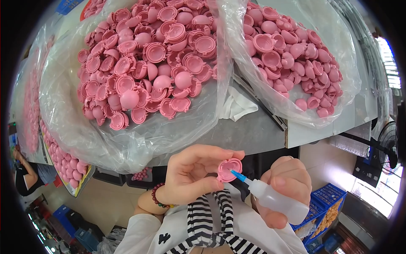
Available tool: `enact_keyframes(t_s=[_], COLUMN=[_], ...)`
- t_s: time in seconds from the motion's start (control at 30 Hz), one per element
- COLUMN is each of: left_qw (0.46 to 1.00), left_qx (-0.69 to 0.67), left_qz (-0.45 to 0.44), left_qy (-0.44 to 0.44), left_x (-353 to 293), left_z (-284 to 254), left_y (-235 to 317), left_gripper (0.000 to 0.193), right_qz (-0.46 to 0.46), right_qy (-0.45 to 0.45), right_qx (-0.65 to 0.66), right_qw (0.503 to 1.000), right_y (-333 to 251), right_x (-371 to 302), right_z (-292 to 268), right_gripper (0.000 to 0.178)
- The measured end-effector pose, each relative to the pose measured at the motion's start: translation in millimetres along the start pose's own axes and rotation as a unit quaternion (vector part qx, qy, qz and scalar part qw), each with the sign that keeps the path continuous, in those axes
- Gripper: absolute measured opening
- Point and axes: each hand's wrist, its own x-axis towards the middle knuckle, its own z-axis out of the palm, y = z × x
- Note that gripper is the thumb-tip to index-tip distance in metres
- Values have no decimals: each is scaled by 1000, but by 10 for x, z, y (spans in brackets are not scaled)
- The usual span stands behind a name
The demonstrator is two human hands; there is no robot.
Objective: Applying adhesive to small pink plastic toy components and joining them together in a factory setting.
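Between the thumb and fingers of my left hand (192, 171) is a pink plastic half-shell (226, 173), its hollow side facing my right hand. My right hand (287, 184) grips a white squeeze bottle (277, 201) lying tilted in its fingers. The bottle's blue nozzle tip (238, 175) reaches into the half-shell; whether it touches the inside I cannot tell. Beyond my hands, a large heap of pink half-shells (154, 53) fills a clear plastic bag (139, 146) on the grey table (258, 135).
A second clear bag (296, 116) at the right holds smaller pink pieces (292, 55). A white cloth (239, 103) lies between the bags. Pink domes (69, 169) fill a tray at the left. Blue crates (327, 194) stand at the lower right, near a black fan (387, 144). Another person's arm (27, 167) shows far left.
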Motion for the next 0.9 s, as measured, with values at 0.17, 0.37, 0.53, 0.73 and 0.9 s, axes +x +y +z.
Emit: enact_keyframes(t_s=[0.17, 0.37, 0.53, 0.73, 0.9], left_qw=[1000, 977, 907, 995, 977], left_qx=[26, 192, 394, 5, -200], left_qz=[12, 69, 141, 102, -76], left_qy=[2, 53, 38, -12, -16], left_x=[-15, -14, -30, -22, -11], left_z=[-15, 43, 10, -106, -84], left_y=[10, 59, 91, -7, 10], left_gripper=[43, 38, 37, 40, 31], right_qz=[-3, 5, -25, 97, 249], right_qy=[41, 11, 41, 332, 331], right_qx=[-2, -24, 51, -222, -376], right_qw=[999, 1000, 998, 912, 829], right_y=[5, 14, 85, 426, 965], right_x=[-25, -28, -58, -17, -205], right_z=[15, 22, -27, -727, -2307], right_gripper=[61, 62, 57, 37, 41])
